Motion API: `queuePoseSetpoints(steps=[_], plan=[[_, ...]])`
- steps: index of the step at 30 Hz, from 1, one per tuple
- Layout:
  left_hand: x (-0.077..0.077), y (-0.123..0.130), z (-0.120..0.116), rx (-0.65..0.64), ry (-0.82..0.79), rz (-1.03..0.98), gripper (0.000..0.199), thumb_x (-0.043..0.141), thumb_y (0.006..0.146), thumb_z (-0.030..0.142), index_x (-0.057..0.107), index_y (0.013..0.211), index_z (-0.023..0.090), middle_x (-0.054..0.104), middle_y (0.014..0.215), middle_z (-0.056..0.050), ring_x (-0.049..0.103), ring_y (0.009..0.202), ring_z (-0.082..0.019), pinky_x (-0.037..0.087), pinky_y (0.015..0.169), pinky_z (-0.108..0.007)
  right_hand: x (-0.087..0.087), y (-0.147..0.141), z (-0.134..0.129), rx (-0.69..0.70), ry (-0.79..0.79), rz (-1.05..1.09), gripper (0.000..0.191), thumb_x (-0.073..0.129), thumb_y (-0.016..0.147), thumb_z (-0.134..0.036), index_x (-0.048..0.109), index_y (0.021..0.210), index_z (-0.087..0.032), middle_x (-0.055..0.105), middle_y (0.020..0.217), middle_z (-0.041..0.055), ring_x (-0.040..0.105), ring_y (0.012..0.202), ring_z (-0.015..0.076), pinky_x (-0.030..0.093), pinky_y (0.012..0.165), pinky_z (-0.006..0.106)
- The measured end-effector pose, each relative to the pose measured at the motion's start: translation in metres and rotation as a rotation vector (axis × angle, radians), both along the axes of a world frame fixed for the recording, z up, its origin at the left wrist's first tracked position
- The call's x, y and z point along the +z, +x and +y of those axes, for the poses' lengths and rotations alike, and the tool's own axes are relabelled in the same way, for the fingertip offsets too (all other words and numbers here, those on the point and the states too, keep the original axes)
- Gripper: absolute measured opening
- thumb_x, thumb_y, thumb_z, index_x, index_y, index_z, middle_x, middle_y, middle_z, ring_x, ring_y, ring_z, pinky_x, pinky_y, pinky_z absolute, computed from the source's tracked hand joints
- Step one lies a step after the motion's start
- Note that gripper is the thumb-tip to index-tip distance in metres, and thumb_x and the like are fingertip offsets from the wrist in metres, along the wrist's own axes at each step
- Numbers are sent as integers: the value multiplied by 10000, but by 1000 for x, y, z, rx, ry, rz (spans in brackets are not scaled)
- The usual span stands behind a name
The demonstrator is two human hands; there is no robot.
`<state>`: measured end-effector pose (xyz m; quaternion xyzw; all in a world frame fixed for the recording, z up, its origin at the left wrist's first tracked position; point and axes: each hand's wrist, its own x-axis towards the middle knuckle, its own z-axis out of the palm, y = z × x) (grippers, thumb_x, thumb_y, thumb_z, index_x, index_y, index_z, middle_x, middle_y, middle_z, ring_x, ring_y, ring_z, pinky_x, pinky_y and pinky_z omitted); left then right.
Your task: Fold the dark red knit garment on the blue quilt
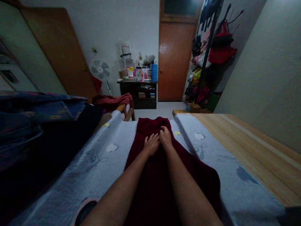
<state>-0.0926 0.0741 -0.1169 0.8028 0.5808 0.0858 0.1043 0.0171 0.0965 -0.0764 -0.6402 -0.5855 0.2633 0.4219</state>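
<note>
A dark red garment (pixel 155 185) lies spread lengthwise in front of me, narrow at the far end and wider toward me; its exact kind is unclear. Flat on its upper part rests my left hand (pixel 151 144), with the fingers spread. Just to the right, my right hand (pixel 165 137) is curled, its fingers bent down into the cloth near the far end; the fingertips are partly hidden. Beneath the garment is a light blue-grey sheet (pixel 113 160) with cloud and heart patterns.
Dark clothes and denim (pixel 58 110) are piled at the left. A pink-rimmed round object (pixel 86 210) lies by my left forearm. Bare wooden boards (pixel 254 147) run along the right. Beyond stand a fan (pixel 100 70), a black cabinet (pixel 138 102) and a door (pixel 176 62).
</note>
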Motion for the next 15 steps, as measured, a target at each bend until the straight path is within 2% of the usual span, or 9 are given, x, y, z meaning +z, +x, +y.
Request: queuePoseSetpoints(steps=[3, 6, 9, 12, 15], plan=[[-3, -1, 1, 19, -6, -46, 563, 227, 922, 249, 253, 1485, 245, 263, 1559, 17, 171, 1443, -154, 113, 1180, -449, -20, 0, 3, -30, -16, 8, 487, 308, 804, -112, 578, 1205, -59, 623, 1228, 132, 552, 1151, 174, 367, 1005, 244], [-6, -1, 2, 73, 35, -126, 584, 290, 890, 233, 285, 1472, 186, 257, 1561, -17, 153, 1448, -151, 109, 1186, -402, -33, 2, 1, -38, 14, 0, 487, 303, 803, -92, 582, 1200, -56, 619, 1238, 121, 543, 1163, 156, 343, 1025, 222], [-8, -3, 4, 196, 100, -165, 569, 335, 895, 278, 333, 1446, 137, 244, 1564, -72, 139, 1453, -186, 153, 1176, -367, -41, 0, 1, -16, 69, -60, 473, 348, 785, -94, 598, 1187, -91, 619, 1245, 103, 541, 1165, 157, 344, 1035, 237], [-11, -10, 14, 313, 110, -149, 574, 324, 925, 364, 335, 1443, 115, 245, 1558, -121, 167, 1447, -229, 168, 1167, -386, -47, -3, 3, 33, 99, -148, 453, 394, 771, -105, 616, 1166, -120, 627, 1233, 91, 549, 1151, 167, 351, 1038, 254], [-14, -21, 33, 312, 44, -107, 609, 269, 946, 450, 303, 1460, 126, 240, 1558, -125, 172, 1446, -235, 178, 1160, -392, -50, -6, 3, 49, 104, -248, 428, 422, 778, -117, 633, 1150, -115, 641, 1205, 94, 527, 1173, 188, 319, 1066, 261]])
